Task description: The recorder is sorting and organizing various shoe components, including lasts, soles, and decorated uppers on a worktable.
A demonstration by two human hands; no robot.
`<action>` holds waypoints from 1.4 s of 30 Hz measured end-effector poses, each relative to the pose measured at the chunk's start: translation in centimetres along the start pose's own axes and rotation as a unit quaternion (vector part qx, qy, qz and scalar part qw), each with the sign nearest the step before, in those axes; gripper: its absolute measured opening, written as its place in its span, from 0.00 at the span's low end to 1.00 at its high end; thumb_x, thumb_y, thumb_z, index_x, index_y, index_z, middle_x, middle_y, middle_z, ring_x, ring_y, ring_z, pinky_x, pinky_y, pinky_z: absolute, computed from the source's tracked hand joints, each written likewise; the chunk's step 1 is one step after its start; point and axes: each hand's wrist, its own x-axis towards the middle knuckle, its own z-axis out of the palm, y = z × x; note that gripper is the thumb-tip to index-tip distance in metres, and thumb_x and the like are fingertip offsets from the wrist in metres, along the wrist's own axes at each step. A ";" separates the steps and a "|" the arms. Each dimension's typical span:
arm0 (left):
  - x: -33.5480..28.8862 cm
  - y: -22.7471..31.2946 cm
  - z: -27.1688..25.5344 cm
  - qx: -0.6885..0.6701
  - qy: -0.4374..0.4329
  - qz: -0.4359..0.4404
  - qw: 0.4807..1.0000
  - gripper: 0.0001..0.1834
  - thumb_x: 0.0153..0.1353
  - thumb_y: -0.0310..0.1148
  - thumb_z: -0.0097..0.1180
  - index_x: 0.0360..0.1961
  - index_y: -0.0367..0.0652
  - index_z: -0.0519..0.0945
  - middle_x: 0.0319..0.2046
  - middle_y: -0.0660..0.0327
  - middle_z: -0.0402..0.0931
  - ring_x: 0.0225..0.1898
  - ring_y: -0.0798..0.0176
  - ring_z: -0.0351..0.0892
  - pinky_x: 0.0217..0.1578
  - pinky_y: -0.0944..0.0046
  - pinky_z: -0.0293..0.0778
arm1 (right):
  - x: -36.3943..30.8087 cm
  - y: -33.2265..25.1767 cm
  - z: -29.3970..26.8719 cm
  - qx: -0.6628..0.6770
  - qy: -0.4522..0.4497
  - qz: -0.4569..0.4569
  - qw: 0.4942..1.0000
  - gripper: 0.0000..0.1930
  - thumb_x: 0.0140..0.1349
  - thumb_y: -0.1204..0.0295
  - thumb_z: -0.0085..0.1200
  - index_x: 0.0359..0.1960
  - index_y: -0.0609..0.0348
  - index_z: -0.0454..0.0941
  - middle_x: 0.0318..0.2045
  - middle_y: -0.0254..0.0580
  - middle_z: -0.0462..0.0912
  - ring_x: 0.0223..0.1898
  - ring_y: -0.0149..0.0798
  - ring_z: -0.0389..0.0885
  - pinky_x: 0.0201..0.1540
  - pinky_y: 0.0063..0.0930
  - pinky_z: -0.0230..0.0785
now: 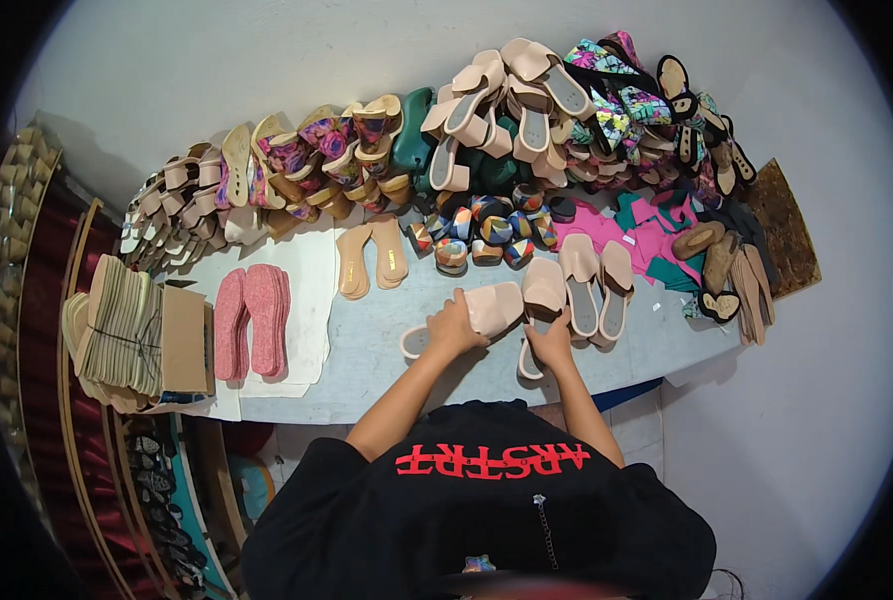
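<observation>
A beige slide sandal (543,286) is sitting just left of the paired beige slides (580,258), and the right hand (553,338) is gripping it, fingers bent around its side. Farther left of that pair, the left hand (452,326) is gripping another beige slide (495,308) beside its wide strap, fingers bent too. Behind and left of the pair, patchwork-patterned heels (453,257) are clustering; well left of it, tan insoles (353,262) and, farther off, speckled pink insoles (265,320) are lying flat on the pale blue table (666,338)
</observation>
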 end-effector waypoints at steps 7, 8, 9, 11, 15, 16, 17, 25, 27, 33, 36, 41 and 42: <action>0.4 1.1 1.1 -0.071 -0.008 -0.040 0.997 0.52 0.26 0.44 0.73 0.51 0.41 0.53 0.38 0.46 0.72 0.39 0.43 0.76 0.36 0.50 0.74 | 0.3 -3.2 -3.2 -0.059 0.019 -0.024 0.998 0.34 0.47 0.63 0.57 0.52 0.75 0.61 0.47 0.68 0.68 0.51 0.60 0.66 0.54 0.40 0.59; 0.4 1.1 1.3 -0.085 -0.001 -0.043 0.995 0.52 0.27 0.44 0.72 0.51 0.41 0.53 0.38 0.46 0.72 0.38 0.43 0.76 0.36 0.50 0.75 | 1.1 -3.9 -4.4 -0.067 0.030 -0.063 0.995 0.34 0.47 0.61 0.57 0.52 0.73 0.61 0.47 0.68 0.66 0.51 0.62 0.65 0.54 0.42 0.58; 0.4 0.9 1.6 -0.085 0.000 -0.046 0.995 0.52 0.27 0.44 0.72 0.51 0.41 0.53 0.38 0.46 0.72 0.38 0.43 0.76 0.36 0.50 0.75 | 2.3 -4.6 -5.1 -0.073 0.038 -0.105 0.991 0.35 0.47 0.60 0.58 0.52 0.71 0.61 0.47 0.69 0.64 0.51 0.63 0.64 0.54 0.44 0.57; 0.6 0.5 2.3 -0.164 -0.013 -0.039 0.986 0.50 0.31 0.44 0.70 0.51 0.39 0.52 0.40 0.41 0.69 0.39 0.39 0.74 0.37 0.49 0.74 | 5.2 -6.1 -6.2 -0.065 0.062 -0.153 0.984 0.35 0.46 0.59 0.58 0.53 0.69 0.61 0.47 0.68 0.63 0.50 0.62 0.63 0.54 0.46 0.57; 0.7 0.6 2.8 -0.162 0.088 -0.078 0.980 0.48 0.34 0.45 0.67 0.51 0.37 0.51 0.43 0.36 0.64 0.41 0.36 0.72 0.41 0.49 0.72 | 12.7 -9.5 -7.3 -0.024 0.107 -0.221 0.969 0.34 0.45 0.59 0.59 0.52 0.63 0.62 0.48 0.63 0.61 0.50 0.61 0.61 0.54 0.43 0.54; 1.2 0.0 2.6 -0.165 0.090 -0.075 0.979 0.49 0.35 0.45 0.67 0.52 0.36 0.49 0.44 0.34 0.61 0.42 0.35 0.71 0.43 0.48 0.71 | 14.4 -10.9 -7.4 -0.033 0.135 -0.248 0.959 0.33 0.45 0.59 0.59 0.52 0.63 0.62 0.48 0.61 0.60 0.51 0.60 0.60 0.55 0.44 0.53; 1.6 -0.6 2.6 -0.167 0.091 -0.071 0.979 0.49 0.36 0.45 0.67 0.52 0.35 0.48 0.45 0.32 0.59 0.43 0.34 0.70 0.44 0.48 0.69 | 16.1 -12.1 -7.5 -0.041 0.162 -0.272 0.948 0.33 0.45 0.60 0.59 0.51 0.62 0.61 0.48 0.60 0.60 0.51 0.60 0.58 0.55 0.44 0.51; 7.4 -0.3 -4.9 -0.120 0.084 0.039 0.988 0.46 0.40 0.58 0.60 0.50 0.29 0.64 0.46 0.38 0.68 0.50 0.41 0.67 0.50 0.52 0.62 | 26.4 -21.3 -11.1 -0.084 0.251 -0.262 0.928 0.39 0.44 0.59 0.61 0.56 0.63 0.56 0.55 0.60 0.57 0.58 0.57 0.55 0.58 0.49 0.51; 9.6 0.4 -8.3 -0.184 0.147 0.063 0.970 0.38 0.44 0.54 0.60 0.48 0.35 0.68 0.44 0.41 0.68 0.48 0.41 0.66 0.49 0.51 0.62 | 27.3 -22.7 -11.5 -0.146 0.202 -0.160 0.955 0.39 0.44 0.57 0.61 0.55 0.63 0.58 0.54 0.57 0.61 0.57 0.55 0.59 0.58 0.56 0.48; 17.3 2.3 -14.9 -0.168 0.314 0.119 0.927 0.36 0.45 0.47 0.62 0.51 0.36 0.64 0.46 0.44 0.65 0.48 0.46 0.67 0.50 0.55 0.63 | 27.9 -23.8 -11.0 -0.270 0.250 -0.171 0.914 0.27 0.42 0.64 0.63 0.45 0.56 0.67 0.45 0.51 0.66 0.52 0.52 0.65 0.56 0.67 0.42; 21.1 3.5 -16.0 -0.255 0.327 0.155 0.897 0.40 0.44 0.47 0.62 0.53 0.33 0.62 0.48 0.43 0.64 0.50 0.46 0.67 0.51 0.55 0.63 | 28.9 -23.6 -10.1 -0.274 0.319 -0.246 0.873 0.21 0.42 0.68 0.62 0.40 0.51 0.70 0.42 0.46 0.67 0.49 0.50 0.64 0.56 0.66 0.43; 24.3 5.8 -16.1 -0.168 0.345 0.035 0.923 0.39 0.44 0.49 0.61 0.52 0.32 0.65 0.48 0.41 0.63 0.49 0.42 0.66 0.52 0.56 0.62 | 30.1 -22.6 -9.8 -0.208 0.332 -0.348 0.852 0.17 0.46 0.66 0.60 0.37 0.53 0.70 0.39 0.41 0.68 0.46 0.48 0.66 0.53 0.60 0.49; 24.5 5.8 -16.1 -0.170 0.358 0.027 0.918 0.39 0.43 0.49 0.62 0.50 0.32 0.67 0.48 0.41 0.63 0.49 0.41 0.66 0.51 0.56 0.64 | 29.9 -22.6 -10.0 -0.210 0.334 -0.346 0.851 0.17 0.46 0.66 0.60 0.37 0.53 0.70 0.39 0.41 0.68 0.46 0.48 0.66 0.53 0.60 0.49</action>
